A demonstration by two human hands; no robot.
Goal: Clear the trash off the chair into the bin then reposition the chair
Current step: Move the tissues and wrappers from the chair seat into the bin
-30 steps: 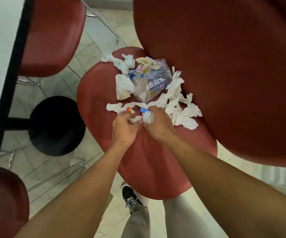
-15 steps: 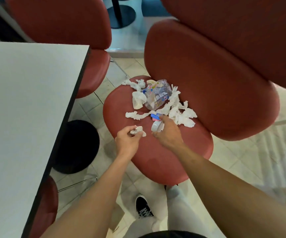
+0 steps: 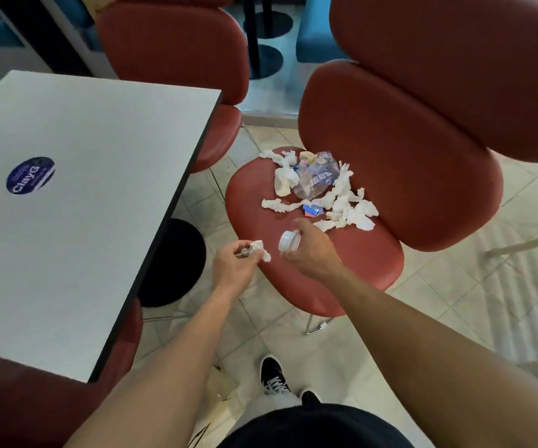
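— What can't you make out from where you stand?

— The bin; I can't see one. The clear bag [image 3: 316,179] on the red chair [image 3: 342,263] is crumpled, its print unreadable, and a white plastic fork [image 3: 345,165] is mostly buried, only its tines poking out toward the backrest. Both hands are a bit blurred.

— And the trash itself?

— Torn white napkins [image 3: 348,208], twisted and wadded, lie in a loose band across the back half of the seat, running from near the bag out to the right. A small blue and red wrapper [image 3: 312,210] sits among them.

— The hands?

— The left hand [image 3: 233,270] has its fingers curled round a scrap of napkin [image 3: 259,248], off the seat's left edge. The right hand [image 3: 309,252] pinches a small white round cup [image 3: 289,240] above the seat front, its open mouth tipped to the left.

— The grey bench [image 3: 77,202]?

— Left of the chair, carrying a blue round sticker [image 3: 30,175].
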